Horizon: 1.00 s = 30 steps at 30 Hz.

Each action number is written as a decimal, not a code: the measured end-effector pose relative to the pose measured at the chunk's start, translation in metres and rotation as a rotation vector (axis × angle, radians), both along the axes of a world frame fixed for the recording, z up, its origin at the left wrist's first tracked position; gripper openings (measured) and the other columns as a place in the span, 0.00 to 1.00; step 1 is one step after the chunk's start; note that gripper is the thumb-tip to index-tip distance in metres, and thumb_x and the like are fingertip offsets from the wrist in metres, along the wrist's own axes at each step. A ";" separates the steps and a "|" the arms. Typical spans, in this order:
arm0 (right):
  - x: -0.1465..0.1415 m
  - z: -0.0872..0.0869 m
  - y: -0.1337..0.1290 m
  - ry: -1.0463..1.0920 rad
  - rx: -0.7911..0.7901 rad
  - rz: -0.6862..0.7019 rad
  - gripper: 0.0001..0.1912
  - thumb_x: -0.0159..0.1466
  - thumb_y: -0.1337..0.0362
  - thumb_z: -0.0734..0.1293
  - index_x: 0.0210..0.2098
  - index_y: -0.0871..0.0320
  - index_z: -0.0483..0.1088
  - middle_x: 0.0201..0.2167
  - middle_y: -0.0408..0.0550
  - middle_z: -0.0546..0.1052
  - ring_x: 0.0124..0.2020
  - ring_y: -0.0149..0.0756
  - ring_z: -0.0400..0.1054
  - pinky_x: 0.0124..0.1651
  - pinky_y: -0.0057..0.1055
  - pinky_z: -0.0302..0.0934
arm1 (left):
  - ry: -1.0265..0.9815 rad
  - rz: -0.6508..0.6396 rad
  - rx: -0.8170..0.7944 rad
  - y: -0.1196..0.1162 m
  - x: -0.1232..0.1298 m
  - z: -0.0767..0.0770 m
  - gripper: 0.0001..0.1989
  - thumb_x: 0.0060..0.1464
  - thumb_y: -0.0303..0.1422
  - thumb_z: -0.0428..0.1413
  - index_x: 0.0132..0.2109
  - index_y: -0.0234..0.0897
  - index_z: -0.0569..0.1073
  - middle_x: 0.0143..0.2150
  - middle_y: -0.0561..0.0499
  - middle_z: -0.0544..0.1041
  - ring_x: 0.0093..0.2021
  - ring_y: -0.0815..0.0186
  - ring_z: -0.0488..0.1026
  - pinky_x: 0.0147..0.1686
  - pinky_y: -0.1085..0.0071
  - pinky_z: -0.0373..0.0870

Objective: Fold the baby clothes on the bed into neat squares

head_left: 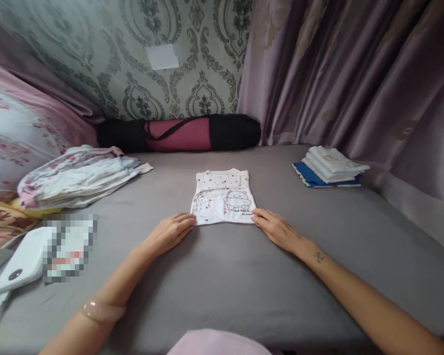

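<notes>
A small white baby shirt (224, 199) lies folded into a flat, roughly square shape on the grey bedsheet (222, 276). Its front carries a line-drawn cartoon animal with lettering below it, and small dark prints cover the upper part. At the near left corner my left hand (173, 229) grips the hem, fingers together and thumb hidden. My right hand (276, 226) holds the near right corner in the same way, beside the printed lettering. Both palms face down, close to the sheet.
Loose clothes (85, 172) are heaped at left beside a floral pillow (18, 133). Nearer lie a white device (25, 261) with cables and a blurred-out item (70, 246). A folded stack of cloths (331, 165) sits at right. A long black-and-maroon bag (181, 133) lies along the wall.
</notes>
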State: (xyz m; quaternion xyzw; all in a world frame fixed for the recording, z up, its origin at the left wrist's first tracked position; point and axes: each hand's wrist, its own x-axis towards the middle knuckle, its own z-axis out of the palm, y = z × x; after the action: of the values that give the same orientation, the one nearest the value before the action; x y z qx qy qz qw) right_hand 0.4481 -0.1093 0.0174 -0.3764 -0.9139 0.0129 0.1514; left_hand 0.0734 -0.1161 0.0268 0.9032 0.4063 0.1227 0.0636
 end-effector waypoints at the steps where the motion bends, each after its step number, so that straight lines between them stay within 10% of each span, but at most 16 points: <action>1: 0.000 0.000 0.001 -0.013 0.009 0.013 0.16 0.69 0.71 0.55 0.50 0.56 0.70 0.53 0.53 0.71 0.50 0.42 0.68 0.52 0.42 0.66 | 0.010 -0.012 0.008 0.000 0.001 0.001 0.16 0.67 0.35 0.41 0.52 0.41 0.72 0.53 0.47 0.75 0.54 0.62 0.70 0.52 0.65 0.69; 12: -0.002 0.007 0.017 0.337 -0.222 -0.002 0.17 0.69 0.72 0.53 0.49 0.56 0.68 0.42 0.50 0.74 0.39 0.35 0.71 0.44 0.32 0.66 | -0.302 0.140 -0.183 0.014 0.003 0.000 0.15 0.66 0.34 0.39 0.49 0.38 0.68 0.34 0.50 0.78 0.31 0.69 0.75 0.37 0.73 0.72; 18: -0.009 0.018 0.026 0.458 -0.228 -0.089 0.18 0.62 0.72 0.60 0.50 0.55 0.67 0.45 0.49 0.74 0.40 0.35 0.71 0.46 0.32 0.65 | -0.433 0.249 -0.167 0.030 0.007 0.012 0.15 0.59 0.42 0.52 0.49 0.40 0.68 0.40 0.49 0.77 0.38 0.66 0.77 0.38 0.72 0.73; 30: -0.034 0.026 0.074 0.486 0.138 -0.336 0.12 0.63 0.71 0.59 0.40 0.55 0.72 0.39 0.48 0.77 0.41 0.38 0.71 0.44 0.31 0.62 | -0.449 0.444 0.188 0.074 0.029 0.012 0.07 0.60 0.34 0.49 0.40 0.39 0.72 0.36 0.50 0.75 0.35 0.65 0.70 0.35 0.71 0.67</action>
State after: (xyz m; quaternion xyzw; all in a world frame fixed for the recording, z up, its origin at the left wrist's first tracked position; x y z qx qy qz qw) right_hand 0.4138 -0.0350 0.0434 -0.4972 -0.7745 0.0152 0.3908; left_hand 0.1022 -0.0426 0.0392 0.7449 0.5560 0.3666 0.0397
